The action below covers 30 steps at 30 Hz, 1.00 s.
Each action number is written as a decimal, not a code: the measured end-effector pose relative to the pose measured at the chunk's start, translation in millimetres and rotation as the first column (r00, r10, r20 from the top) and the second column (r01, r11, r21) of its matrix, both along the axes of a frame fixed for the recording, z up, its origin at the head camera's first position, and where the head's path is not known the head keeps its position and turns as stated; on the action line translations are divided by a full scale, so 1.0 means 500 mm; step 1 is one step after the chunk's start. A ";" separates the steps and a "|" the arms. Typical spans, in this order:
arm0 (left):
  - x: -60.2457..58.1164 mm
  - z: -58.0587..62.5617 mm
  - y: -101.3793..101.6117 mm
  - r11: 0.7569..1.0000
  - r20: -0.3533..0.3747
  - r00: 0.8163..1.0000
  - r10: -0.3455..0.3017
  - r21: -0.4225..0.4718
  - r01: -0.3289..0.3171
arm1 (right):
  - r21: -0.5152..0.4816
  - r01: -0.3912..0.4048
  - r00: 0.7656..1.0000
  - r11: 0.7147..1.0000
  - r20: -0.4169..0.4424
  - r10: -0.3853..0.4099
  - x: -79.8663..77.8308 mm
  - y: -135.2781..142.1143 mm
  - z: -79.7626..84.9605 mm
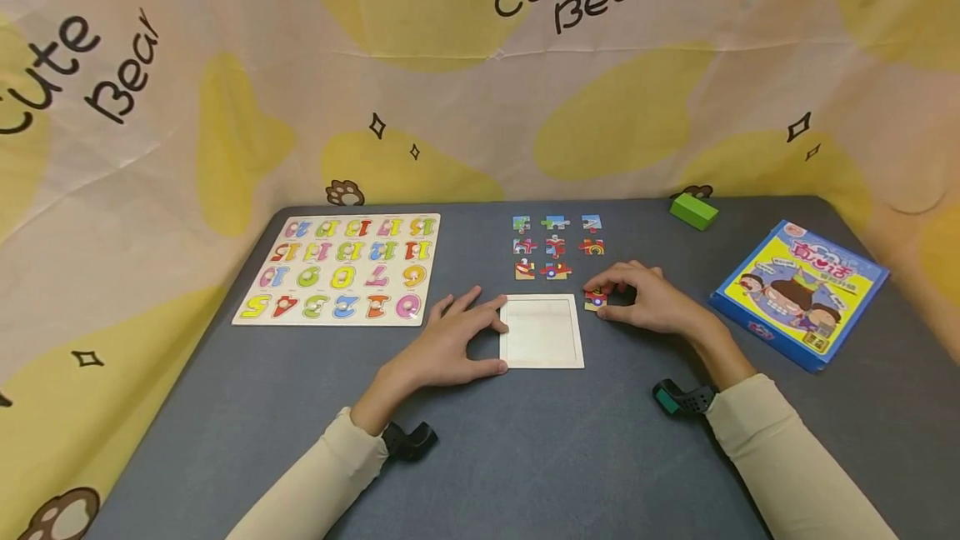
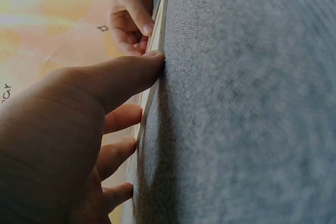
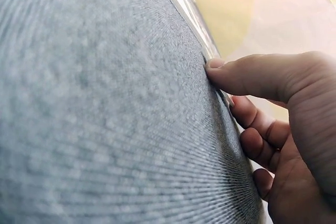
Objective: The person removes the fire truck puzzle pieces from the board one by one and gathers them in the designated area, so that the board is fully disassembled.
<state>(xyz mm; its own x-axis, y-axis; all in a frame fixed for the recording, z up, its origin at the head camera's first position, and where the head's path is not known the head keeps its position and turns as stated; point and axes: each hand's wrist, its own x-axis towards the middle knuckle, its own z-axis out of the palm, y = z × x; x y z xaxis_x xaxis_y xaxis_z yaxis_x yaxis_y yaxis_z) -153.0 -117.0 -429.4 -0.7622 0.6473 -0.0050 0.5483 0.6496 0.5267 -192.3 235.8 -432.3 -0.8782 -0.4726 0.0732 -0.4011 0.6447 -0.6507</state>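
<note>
A square white puzzle tray (image 1: pixel 542 333) lies flat on the grey table (image 1: pixel 360 432). At its left side rests my left hand (image 1: pixel 453 344), fingers spread, thumb near the lower left corner and fingertips at the edge. In the left wrist view that thumb (image 2: pixel 131 69) touches the tray's thin edge. My right hand (image 1: pixel 651 298) pinches a small colourful jigsaw piece (image 1: pixel 596 301) just past the tray's upper right corner. Its thumb (image 3: pixel 252 74) fills much of the right wrist view, where the piece is mostly hidden. Behind the tray, several jigsaw pieces (image 1: pixel 555 247) lie spaced in rows.
A number puzzle board (image 1: pixel 247 317) lies on the left of the table. On the right sits a blue and yellow box (image 1: pixel 801 294), with a green block (image 1: pixel 693 212) behind it near the far edge. A patterned cloth (image 1: pixel 465 90) hangs behind the table.
</note>
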 end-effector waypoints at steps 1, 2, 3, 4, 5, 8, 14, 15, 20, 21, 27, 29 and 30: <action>0.000 0.000 0.000 1.000 0.000 1.000 -0.001 0.001 0.001 | -0.006 0.004 1.000 1.000 0.003 -0.004 -0.002 0.001 -0.002; -0.001 -0.001 0.000 1.000 0.000 1.000 -0.001 0.002 0.001 | -0.010 0.009 1.000 1.000 0.008 -0.009 -0.005 0.003 -0.003; -0.001 -0.001 0.001 1.000 0.000 1.000 -0.002 0.001 0.002 | -0.011 0.015 1.000 1.000 0.011 -0.015 -0.007 0.004 -0.004; -0.001 -0.001 0.001 1.000 0.001 1.000 -0.001 0.001 0.001 | -0.010 0.019 1.000 1.000 0.012 -0.019 -0.009 0.006 -0.005; -0.001 -0.002 0.001 1.000 0.001 1.000 -0.002 0.000 0.002 | -0.009 0.023 1.000 1.000 0.012 -0.023 -0.012 0.007 -0.004; 0.000 -0.001 0.002 1.000 0.005 1.000 0.000 -0.002 0.000 | -0.012 0.032 0.999 0.999 0.009 -0.032 -0.022 0.011 -0.004; 0.001 0.000 0.004 1.000 0.004 1.000 0.003 -0.007 -0.003 | -0.032 0.048 0.999 0.998 -0.003 -0.048 -0.046 0.015 -0.009; 0.001 0.000 0.005 1.000 0.004 1.000 0.003 -0.007 -0.003 | -0.031 0.049 0.999 0.998 -0.002 -0.049 -0.049 0.015 -0.009; -0.001 -0.002 0.005 1.000 0.002 1.000 0.005 -0.015 -0.005 | -0.014 0.048 0.999 0.999 0.015 -0.048 -0.062 0.015 -0.007; -0.001 -0.003 0.005 1.000 0.000 1.000 0.004 -0.014 -0.004 | -0.010 0.050 0.999 0.999 0.022 -0.049 -0.064 0.015 -0.007; -0.002 -0.006 0.006 1.000 -0.001 1.000 -0.004 -0.010 0.004 | -0.014 0.053 0.997 0.999 0.053 -0.052 -0.067 0.015 -0.002; -0.002 -0.007 0.007 1.000 0.001 1.000 -0.005 -0.013 0.005 | -0.016 0.052 0.997 0.999 0.053 -0.051 -0.066 0.015 -0.003; -0.002 -0.007 0.008 1.000 0.000 1.000 -0.006 -0.013 0.006 | -0.019 0.053 0.997 0.998 0.053 -0.051 -0.066 0.016 -0.004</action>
